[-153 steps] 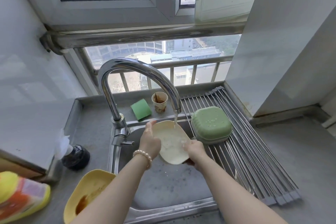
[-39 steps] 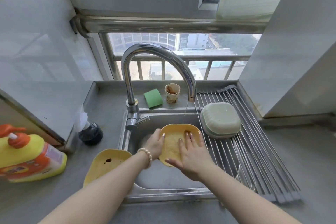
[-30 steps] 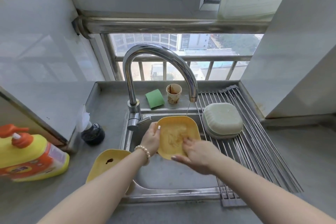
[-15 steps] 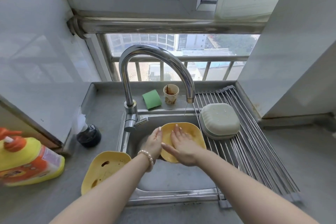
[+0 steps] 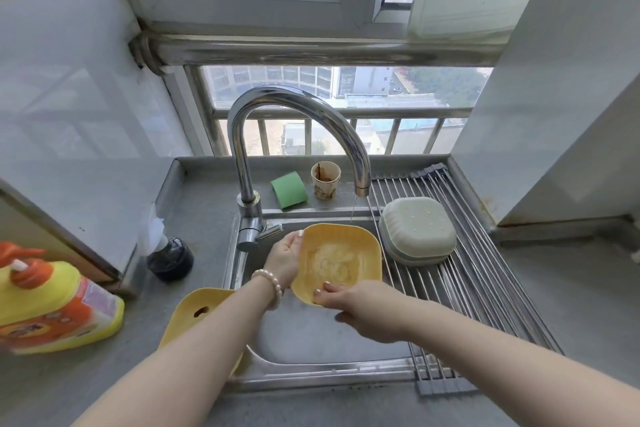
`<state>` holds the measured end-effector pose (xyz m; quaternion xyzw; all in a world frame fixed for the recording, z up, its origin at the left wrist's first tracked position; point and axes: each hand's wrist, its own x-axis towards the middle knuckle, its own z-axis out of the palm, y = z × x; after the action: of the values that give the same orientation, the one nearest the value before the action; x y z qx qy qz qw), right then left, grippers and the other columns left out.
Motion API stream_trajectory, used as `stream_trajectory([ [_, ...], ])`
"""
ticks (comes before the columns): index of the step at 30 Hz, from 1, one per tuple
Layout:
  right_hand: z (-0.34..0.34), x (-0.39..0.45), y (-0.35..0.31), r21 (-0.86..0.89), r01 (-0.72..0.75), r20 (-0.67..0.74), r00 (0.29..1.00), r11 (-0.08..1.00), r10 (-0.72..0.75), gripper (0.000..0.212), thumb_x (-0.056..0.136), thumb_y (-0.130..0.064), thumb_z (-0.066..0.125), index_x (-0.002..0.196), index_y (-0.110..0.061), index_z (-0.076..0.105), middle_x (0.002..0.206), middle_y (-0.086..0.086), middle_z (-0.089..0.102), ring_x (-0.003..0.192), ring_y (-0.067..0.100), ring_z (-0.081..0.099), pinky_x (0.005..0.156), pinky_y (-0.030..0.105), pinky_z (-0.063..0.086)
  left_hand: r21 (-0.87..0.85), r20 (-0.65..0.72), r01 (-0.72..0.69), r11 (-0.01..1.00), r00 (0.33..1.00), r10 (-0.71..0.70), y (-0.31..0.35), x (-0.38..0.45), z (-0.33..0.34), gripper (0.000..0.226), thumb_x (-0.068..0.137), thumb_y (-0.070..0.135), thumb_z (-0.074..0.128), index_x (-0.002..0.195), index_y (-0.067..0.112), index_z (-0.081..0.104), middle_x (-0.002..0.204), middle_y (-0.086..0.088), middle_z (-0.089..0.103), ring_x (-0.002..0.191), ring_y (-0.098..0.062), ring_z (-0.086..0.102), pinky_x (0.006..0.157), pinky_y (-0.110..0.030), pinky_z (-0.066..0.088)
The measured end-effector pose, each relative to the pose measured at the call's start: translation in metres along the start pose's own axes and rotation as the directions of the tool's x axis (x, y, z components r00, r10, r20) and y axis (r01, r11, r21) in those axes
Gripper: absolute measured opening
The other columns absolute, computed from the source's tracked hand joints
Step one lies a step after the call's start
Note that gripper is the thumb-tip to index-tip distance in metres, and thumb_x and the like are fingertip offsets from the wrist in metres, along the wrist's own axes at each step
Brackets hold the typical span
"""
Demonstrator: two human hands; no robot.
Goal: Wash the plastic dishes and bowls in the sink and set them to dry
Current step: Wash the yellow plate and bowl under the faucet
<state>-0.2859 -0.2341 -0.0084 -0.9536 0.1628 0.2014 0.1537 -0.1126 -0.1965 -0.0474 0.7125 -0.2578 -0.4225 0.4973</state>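
Holding the yellow bowl [image 5: 337,262] over the sink [image 5: 311,336], your left hand [image 5: 284,259] grips its left rim, thumb on the inner edge and fingers hidden behind; the bowl is tilted so its hollow faces you, with a pale soapy film across the inside. Your right hand [image 5: 367,307] is at the bowl's near rim, fingertips [image 5: 323,291] curled onto the inner edge and pinching it; a bead bracelet [image 5: 268,284] sits on your left wrist. A thin stream of water falls from the faucet [image 5: 294,121] spout just beyond the bowl's far right corner; whether it touches the rim cannot be told. To the right, a pale green bowl [image 5: 417,230] lies upside down on the roll-up drying rack [image 5: 485,281], which spans the sink's right side; the green bowl is just beside the yellow one. On the near left, a second yellow dish [image 5: 199,314] rests at the sink's edge, partly hidden by your left forearm, with a dark smear inside. On the far ledge sit a green sponge [image 5: 289,190] and a stained paper cup [image 5: 325,180]; a yellow and orange detergent bottle [image 5: 52,302] stands at the far left of the counter, and a small dark jar [image 5: 169,258] is between it and the faucet.
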Motion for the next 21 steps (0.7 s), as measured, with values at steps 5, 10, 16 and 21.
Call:
stream_trajectory([
  [5, 0.02, -0.006, 0.035, -0.445, 0.018, -0.234, 0.963, 0.895, -0.136, 0.023, 0.078, -0.038, 0.07, 0.084, -0.015, 0.073, 0.093, 0.0, 0.073, 0.089, 0.02, 0.069, 0.089, 0.035, 0.053, 0.066, 0.102, 0.088, 0.994, 0.99, -0.095, 0.007, 0.006, -0.017, 0.029, 0.102, 0.028, 0.043, 0.116, 0.012, 0.062, 0.098, -0.007, 0.065, 0.095, -0.024, 0.061, 0.089, -0.042, 0.053],
  [10, 0.025, -0.003, 0.031, -0.504, -0.044, -0.428, 0.881, 0.863, -0.204, 0.017, 0.052, -0.006, 0.068, 0.067, -0.015, 0.072, 0.072, 0.001, 0.071, 0.073, 0.022, 0.071, 0.081, 0.034, 0.057, -0.124, 0.164, 0.235, 0.964, 0.963, -0.213, 0.004, -0.002, -0.023, 0.045, 0.093, 0.009, 0.058, 0.136, 0.017, 0.048, 0.122, -0.014, 0.061, 0.104, -0.031, 0.063, 0.078, -0.041, 0.056],
  [16, 0.029, 0.008, 0.014, -0.206, -0.106, -0.481, 0.877, 0.973, -0.006, 0.044, 0.011, -0.001, 0.076, 0.039, -0.019, 0.047, 0.035, -0.004, 0.043, 0.027, 0.017, 0.041, 0.039, 0.013, 0.024, -0.579, 0.165, 0.344, 0.739, 0.937, -0.307, -0.001, -0.029, -0.008, 0.016, 0.086, 0.006, 0.057, 0.102, 0.005, 0.059, 0.079, -0.012, 0.06, 0.061, -0.019, 0.055, 0.049, -0.026, 0.054],
  [21, 0.024, 0.022, -0.017, -0.136, -0.127, -0.626, 0.779, 0.983, 0.014, 0.037, 0.02, -0.003, 0.081, 0.049, -0.017, 0.062, 0.041, -0.003, 0.051, 0.032, 0.016, 0.049, 0.032, 0.015, 0.03, -0.715, 0.108, 0.305, 0.629, 0.937, -0.331, -0.003, -0.058, 0.034, 0.028, 0.094, 0.004, 0.049, 0.121, -0.001, 0.054, 0.108, -0.023, 0.065, 0.087, -0.033, 0.065, 0.062, -0.037, 0.055],
])
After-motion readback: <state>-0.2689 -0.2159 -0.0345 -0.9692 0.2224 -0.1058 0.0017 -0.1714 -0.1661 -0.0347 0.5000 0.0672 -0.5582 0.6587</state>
